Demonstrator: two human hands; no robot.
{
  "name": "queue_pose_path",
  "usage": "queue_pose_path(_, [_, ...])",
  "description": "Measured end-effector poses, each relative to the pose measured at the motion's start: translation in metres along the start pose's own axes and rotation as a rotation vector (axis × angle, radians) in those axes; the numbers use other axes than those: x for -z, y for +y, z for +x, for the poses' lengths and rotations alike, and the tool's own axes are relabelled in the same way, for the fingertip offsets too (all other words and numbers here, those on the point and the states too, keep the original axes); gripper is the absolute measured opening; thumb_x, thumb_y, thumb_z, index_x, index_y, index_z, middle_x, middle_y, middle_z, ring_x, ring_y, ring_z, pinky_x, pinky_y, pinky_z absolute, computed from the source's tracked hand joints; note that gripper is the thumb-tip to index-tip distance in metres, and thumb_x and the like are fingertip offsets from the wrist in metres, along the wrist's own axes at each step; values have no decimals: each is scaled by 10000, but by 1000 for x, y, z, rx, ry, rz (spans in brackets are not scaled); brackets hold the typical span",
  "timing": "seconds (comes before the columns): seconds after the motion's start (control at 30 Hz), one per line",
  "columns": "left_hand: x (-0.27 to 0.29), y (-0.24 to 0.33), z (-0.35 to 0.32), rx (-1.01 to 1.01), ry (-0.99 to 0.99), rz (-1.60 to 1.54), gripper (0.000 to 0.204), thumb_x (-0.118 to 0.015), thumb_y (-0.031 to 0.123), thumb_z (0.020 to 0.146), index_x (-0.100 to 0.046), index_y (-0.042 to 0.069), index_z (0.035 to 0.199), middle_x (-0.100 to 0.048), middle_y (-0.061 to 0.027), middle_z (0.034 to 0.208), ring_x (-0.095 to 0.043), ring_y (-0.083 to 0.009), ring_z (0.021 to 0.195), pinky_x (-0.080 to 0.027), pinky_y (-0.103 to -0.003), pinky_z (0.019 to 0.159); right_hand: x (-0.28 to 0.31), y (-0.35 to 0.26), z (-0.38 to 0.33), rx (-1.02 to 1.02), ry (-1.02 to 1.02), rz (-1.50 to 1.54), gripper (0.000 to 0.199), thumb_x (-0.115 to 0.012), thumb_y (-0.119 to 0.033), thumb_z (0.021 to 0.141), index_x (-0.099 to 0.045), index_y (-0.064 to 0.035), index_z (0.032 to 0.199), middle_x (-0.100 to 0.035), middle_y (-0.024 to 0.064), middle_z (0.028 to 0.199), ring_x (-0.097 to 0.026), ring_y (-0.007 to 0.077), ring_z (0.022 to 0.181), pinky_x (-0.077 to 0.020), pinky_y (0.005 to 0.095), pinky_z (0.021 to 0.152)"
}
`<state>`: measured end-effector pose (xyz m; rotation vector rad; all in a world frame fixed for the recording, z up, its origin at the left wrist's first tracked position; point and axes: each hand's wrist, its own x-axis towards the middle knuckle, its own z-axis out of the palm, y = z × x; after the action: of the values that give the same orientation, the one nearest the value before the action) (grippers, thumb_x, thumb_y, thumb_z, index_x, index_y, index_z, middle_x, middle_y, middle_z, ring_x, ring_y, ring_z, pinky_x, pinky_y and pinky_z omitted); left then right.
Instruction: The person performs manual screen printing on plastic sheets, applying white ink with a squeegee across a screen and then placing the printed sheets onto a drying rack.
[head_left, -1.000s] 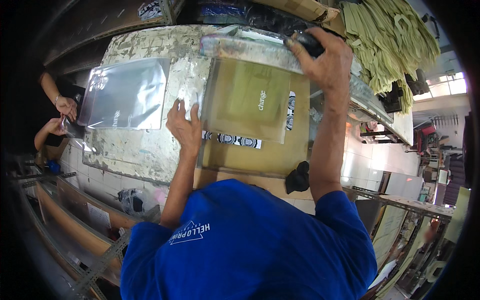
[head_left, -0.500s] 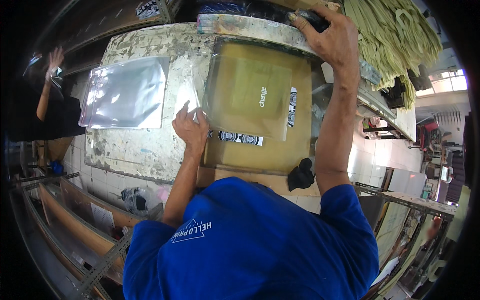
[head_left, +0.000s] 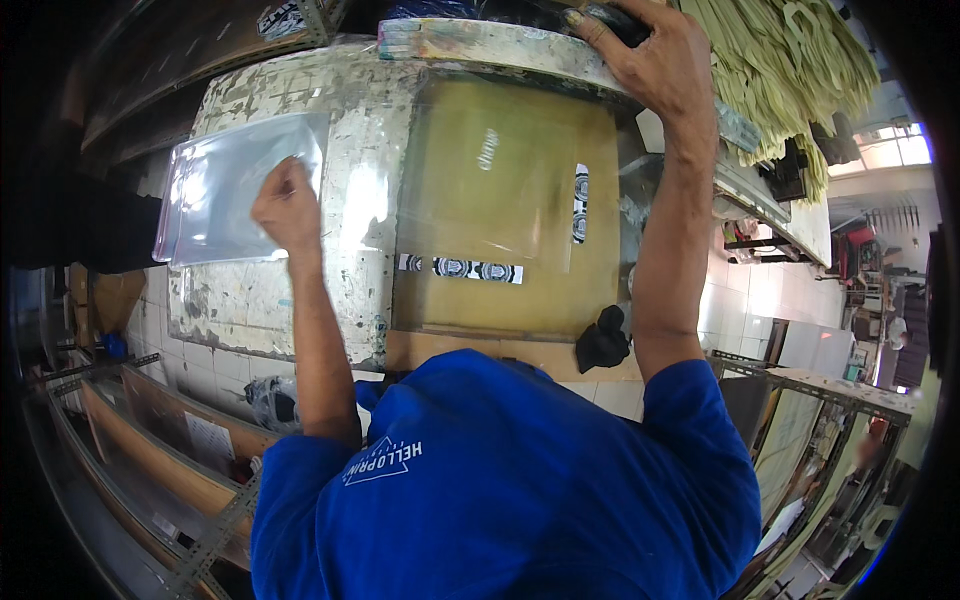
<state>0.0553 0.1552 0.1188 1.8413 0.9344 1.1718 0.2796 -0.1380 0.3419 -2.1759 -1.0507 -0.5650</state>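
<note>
My left hand (head_left: 287, 207) is raised, its fingers curled closed and a little blurred, over a stack of clear plastic sheets (head_left: 215, 190) at the left of the worktop. Whether anything is pinched in it cannot be made out. To its right, a clear sheet with small white lettering (head_left: 487, 148), smeared by motion, overlies a yellowish-brown panel (head_left: 580, 300). At the table's far side my right hand (head_left: 650, 55) is closed round a dark object beside a paint-stained wooden bar (head_left: 480, 38). The hand hides much of that object.
Black-and-white printed strips (head_left: 475, 271) lie on the panel, and a crumpled black cloth (head_left: 603, 340) at its near right corner. Yellow-green fabric strips (head_left: 790, 60) hang at the far right. Metal shelving (head_left: 180, 440) stands near left. A dark-clothed person (head_left: 90, 220) is at the left.
My left hand has moved left from the panel's edge to above the clear stack, its fingers now curled. The white lettering has shifted left and farther away, and tilted. My right hand stays at the bar.
</note>
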Motion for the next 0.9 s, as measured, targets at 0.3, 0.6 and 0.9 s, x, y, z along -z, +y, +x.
queue_pose_path(0.3, [139,-137,55,195,264,60,233,-696,109,938,-725,-116,994,-749,-156,881,-688,-187,758,-533,-284,714,-3,4,-1,106,59,9,450,-814,-217,791,-717,-55,1199,-739,214,1072,-728,350,958,-563,404,833])
queue_pose_path(0.6, [251,-239,81,233,517,292,300,-726,231,917,-730,-69,908,-721,-170,794,-652,-263,708,-520,-376,687,-9,9,-3,71,50,71,463,-821,-211,807,-711,-43,1225,-733,214,1139,-730,305,1005,-553,361,881])
queue_pose_path(0.9, [184,-206,62,-90,512,935,536,-737,450,888,-706,17,1203,-680,-227,1211,-610,-370,1194,-449,-479,1044,-12,1,-8,-90,-7,110,369,-773,-145,823,-724,-21,1168,-744,173,880,-674,190,775,-531,329,738])
